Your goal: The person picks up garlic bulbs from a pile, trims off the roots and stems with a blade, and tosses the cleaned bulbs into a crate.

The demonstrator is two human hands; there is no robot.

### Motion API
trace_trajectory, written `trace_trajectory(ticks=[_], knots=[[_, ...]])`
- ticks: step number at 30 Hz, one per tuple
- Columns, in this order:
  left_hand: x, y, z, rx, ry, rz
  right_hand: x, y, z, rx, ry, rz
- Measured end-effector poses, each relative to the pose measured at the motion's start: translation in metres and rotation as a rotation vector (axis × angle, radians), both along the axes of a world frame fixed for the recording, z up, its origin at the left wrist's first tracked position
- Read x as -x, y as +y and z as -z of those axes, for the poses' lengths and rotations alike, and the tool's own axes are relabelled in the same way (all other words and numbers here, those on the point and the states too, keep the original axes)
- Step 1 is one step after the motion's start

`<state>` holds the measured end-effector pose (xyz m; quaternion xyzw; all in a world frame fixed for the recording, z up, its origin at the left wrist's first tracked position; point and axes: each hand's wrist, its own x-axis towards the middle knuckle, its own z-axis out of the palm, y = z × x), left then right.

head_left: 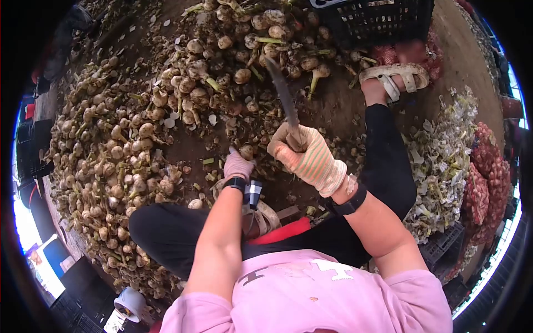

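My right hand (308,158), in a pale glove with orange and green stripes, is closed around the handle of a knife (284,97). Its dark blade points up and away from me, above the ground. Lower and to the left, my left hand (239,165) wears a pinkish glove. Its fingers are bent around a garlic bulb (245,151), close to the ground between my legs. Part of that grip is hidden by the back of the hand. A big heap of garlic bulbs (116,166), brownish and dirty, spreads to the left, and more with green stems lie ahead.
A black plastic crate (383,22) stands at the top right beside my sandalled foot (400,77). Pale papery trimmings (444,150) are piled right of my leg, with filled red mesh bags (486,183) beyond. A white cylindrical object (130,304) sits at the lower left.
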<state>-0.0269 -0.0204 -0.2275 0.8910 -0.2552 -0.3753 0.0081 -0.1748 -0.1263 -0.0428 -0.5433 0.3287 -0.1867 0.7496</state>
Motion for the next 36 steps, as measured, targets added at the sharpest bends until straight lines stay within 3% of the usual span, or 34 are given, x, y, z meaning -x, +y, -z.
trace_trajectory(ticks=[1,4,6,8,10,12,13,14,16,17,21,24,26,28,32,34,36], knots=[[0.000,-0.001,0.010,-0.001,0.001,0.003,0.000,-0.002,0.000,0.047,0.006,-0.011],[-0.004,0.000,0.046,0.333,0.163,-0.382,0.001,0.000,-0.004,0.005,0.013,0.005],[-0.015,0.007,0.058,0.638,0.338,-0.447,0.003,-0.002,0.005,0.187,0.041,-0.031],[-0.022,0.001,0.017,0.862,0.680,-0.541,0.005,-0.003,0.016,0.233,0.068,-0.030],[-0.017,-0.006,-0.066,0.997,0.950,-0.710,0.005,-0.005,0.011,0.278,0.088,-0.027],[-0.021,0.001,-0.119,0.972,1.041,-0.690,0.007,-0.007,-0.002,0.655,0.403,-0.164],[-0.023,0.003,-0.147,0.897,0.913,-0.463,0.010,-0.003,0.004,0.629,0.353,-0.163],[-0.024,0.011,-0.161,0.959,0.496,0.080,0.010,-0.001,0.000,0.632,0.346,-0.152],[-0.011,0.013,-0.209,0.911,0.775,-0.198,0.012,0.005,-0.012,0.812,0.366,-0.269],[-0.012,0.017,-0.217,0.845,0.722,-0.080,0.011,0.007,-0.021,0.845,0.387,-0.342],[0.002,0.034,-0.223,0.759,-0.127,0.668,0.015,0.015,-0.027,0.908,0.231,-0.351],[0.017,0.034,-0.226,0.864,0.106,0.485,0.017,0.016,-0.028,0.886,0.245,-0.401],[0.017,0.034,-0.218,0.864,0.061,0.534,0.021,0.015,-0.024,0.892,0.236,-0.386],[0.021,0.033,-0.212,0.912,0.394,0.172,0.022,0.014,-0.018,0.914,0.202,-0.378],[0.026,0.032,-0.234,0.887,0.538,0.210,0.022,0.009,0.006,1.008,0.080,-0.294],[0.026,0.035,-0.237,0.912,0.457,0.281,0.022,0.005,0.009,1.033,0.026,-0.273],[0.030,0.036,-0.244,0.868,0.588,0.156,0.022,0.002,0.017,0.978,-0.087,-0.289]])
